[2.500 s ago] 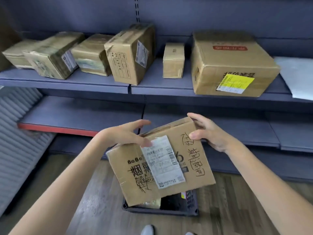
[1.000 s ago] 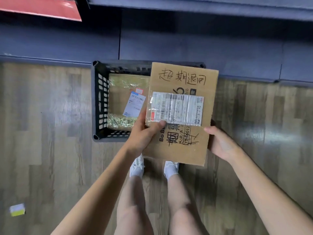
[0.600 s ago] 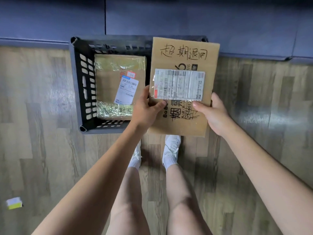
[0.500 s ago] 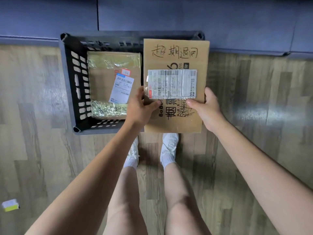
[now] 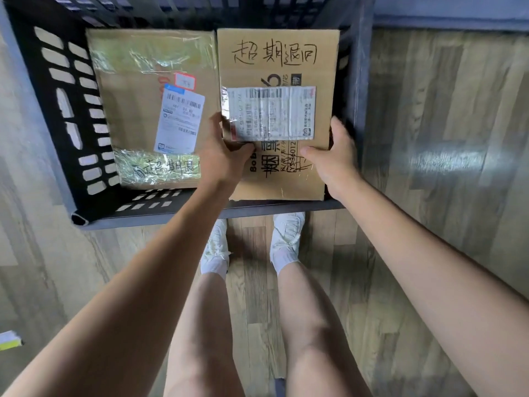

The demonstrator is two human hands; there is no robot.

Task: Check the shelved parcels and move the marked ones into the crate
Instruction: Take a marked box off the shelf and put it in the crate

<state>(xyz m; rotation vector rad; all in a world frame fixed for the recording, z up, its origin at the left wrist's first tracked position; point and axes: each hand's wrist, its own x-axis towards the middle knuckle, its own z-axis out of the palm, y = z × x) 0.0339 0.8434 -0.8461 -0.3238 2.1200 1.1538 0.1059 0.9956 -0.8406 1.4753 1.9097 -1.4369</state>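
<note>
Parcel (image 5: 277, 110) in crate (image 5: 60, 116), beside taped parcel (image 5: 148, 104).

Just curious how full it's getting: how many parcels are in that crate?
2. One parcel lies flat on the crate's left side; the other is beside it on the right, gripped by both hands. Any underneath would be hidden.
</note>
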